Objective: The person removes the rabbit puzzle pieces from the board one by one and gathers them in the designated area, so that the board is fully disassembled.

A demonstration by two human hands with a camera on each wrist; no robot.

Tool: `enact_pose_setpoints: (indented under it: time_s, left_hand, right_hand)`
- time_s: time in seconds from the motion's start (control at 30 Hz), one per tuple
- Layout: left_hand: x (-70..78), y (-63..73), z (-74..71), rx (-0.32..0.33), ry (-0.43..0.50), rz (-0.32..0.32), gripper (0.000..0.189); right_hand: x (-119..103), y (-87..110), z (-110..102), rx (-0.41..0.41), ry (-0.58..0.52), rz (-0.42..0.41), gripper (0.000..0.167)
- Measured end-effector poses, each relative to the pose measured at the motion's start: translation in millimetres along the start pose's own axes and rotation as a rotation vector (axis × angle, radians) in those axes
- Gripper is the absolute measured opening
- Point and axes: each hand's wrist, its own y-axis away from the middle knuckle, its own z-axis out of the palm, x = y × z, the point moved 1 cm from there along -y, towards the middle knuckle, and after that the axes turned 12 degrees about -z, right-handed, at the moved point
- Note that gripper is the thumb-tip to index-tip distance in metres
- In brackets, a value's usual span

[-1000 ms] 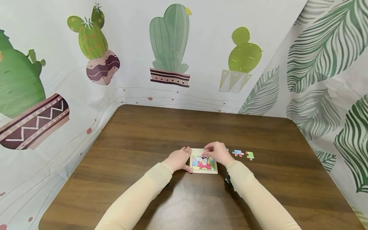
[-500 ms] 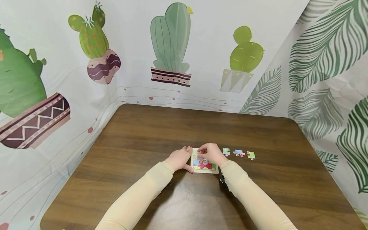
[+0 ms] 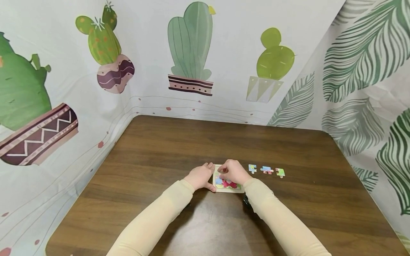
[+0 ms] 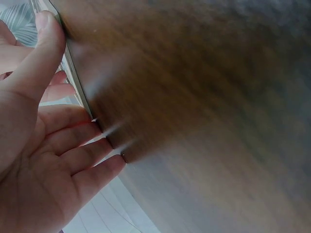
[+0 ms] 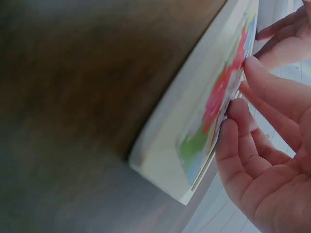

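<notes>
A small jigsaw puzzle in a pale wooden frame (image 3: 229, 191) lies on the table, its picture (image 3: 229, 185) showing red, green and blue. My left hand (image 3: 200, 177) rests along the frame's left side, fingers extended and thumb (image 4: 51, 36) against the edge at the near corner. Over the upper left of the picture, my right hand (image 3: 236, 171) pinches a puzzle piece, which its fingers almost fully hide. In the right wrist view, the right thumb (image 5: 265, 80) and fingertips are right at the puzzle's surface.
Three loose puzzle pieces lie in a row right of the frame: a blue one (image 3: 252, 168), a blue and red one (image 3: 266, 170) and a green one (image 3: 280, 172). The brown wooden table (image 3: 173, 142) meets a cactus-printed cloth (image 3: 224, 106) behind.
My right hand has moved left across the puzzle to its upper left part, uncovering the leftmost loose piece. The left hand stays at the frame's left side.
</notes>
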Motion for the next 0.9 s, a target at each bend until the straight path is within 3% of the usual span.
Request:
enact_pose_setpoints:
  time_s: [0.27,0.63,0.9]
  left_hand:
    - [-0.6,1.2,-0.9,-0.007,-0.001,-0.001,0.100]
    - [0.2,0.5,0.2,-0.013,-0.007,-0.003,0.100]
    - [0.2,-1.1,-0.1,-0.015,-0.008,-0.006,0.100]
  right_hand:
    - [-2.3,2.0,2.9,0.009,0.041,-0.102,0.012]
    - [-2.4,1.1,5.2,0.001,-0.025,-0.010,0.019]
    - [-0.6,3.1,0.8,0.046,-0.096,-0.040,0.010]
